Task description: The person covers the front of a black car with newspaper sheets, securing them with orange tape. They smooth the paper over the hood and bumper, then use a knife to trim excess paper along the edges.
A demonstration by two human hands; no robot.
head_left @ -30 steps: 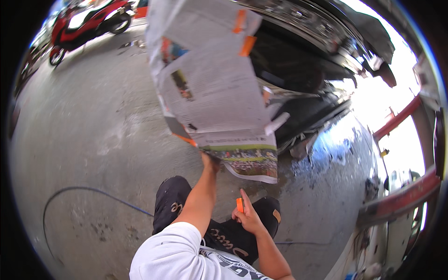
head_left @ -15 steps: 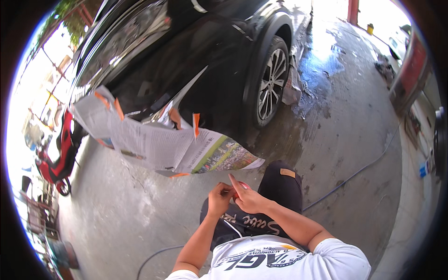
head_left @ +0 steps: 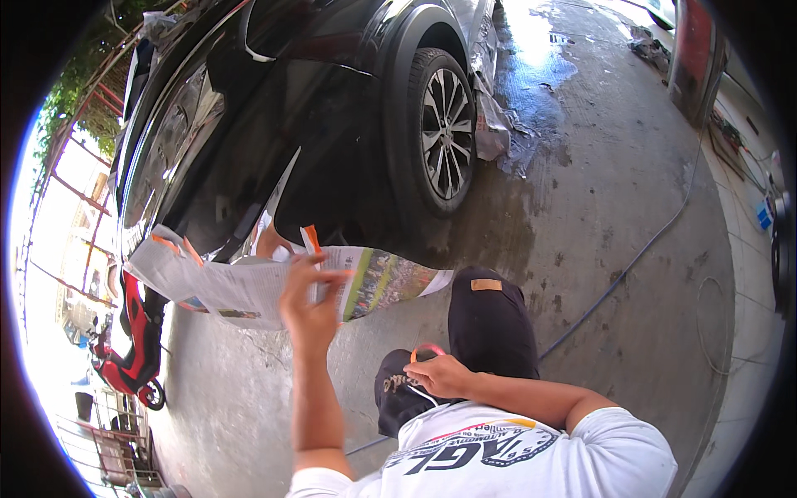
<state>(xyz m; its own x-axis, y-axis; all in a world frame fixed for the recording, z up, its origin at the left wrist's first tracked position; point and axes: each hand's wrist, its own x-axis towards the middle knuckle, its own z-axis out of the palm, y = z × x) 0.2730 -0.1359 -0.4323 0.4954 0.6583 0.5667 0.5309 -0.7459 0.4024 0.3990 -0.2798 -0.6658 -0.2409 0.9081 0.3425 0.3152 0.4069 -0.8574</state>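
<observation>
A sheet of newspaper (head_left: 241, 286) hangs along the lower edge of a black car's bumper (head_left: 282, 108), fixed with short orange tape strips (head_left: 310, 239). My left hand (head_left: 309, 311) is raised in front of the sheet, slightly blurred, pinching a short piece of orange tape (head_left: 336, 274) at its fingertips. Whether that piece touches the paper I cannot tell. Close to my lap, my right hand (head_left: 444, 378) is closed on a roll of orange tape (head_left: 428, 350); the ring stands up from the fingers.
The car's front wheel (head_left: 447, 133) stands right of the newspaper, with plastic sheeting (head_left: 491, 133) behind it. A hose (head_left: 618, 286) crosses the concrete floor on the right. On the left is a red motorcycle (head_left: 133, 357). A red post (head_left: 693, 58) rises at the far right.
My hands, together at the tape roll before, are now apart. The left has gone up and forward to the newspaper with a tape piece; the right stays low with the roll. The view has shifted.
</observation>
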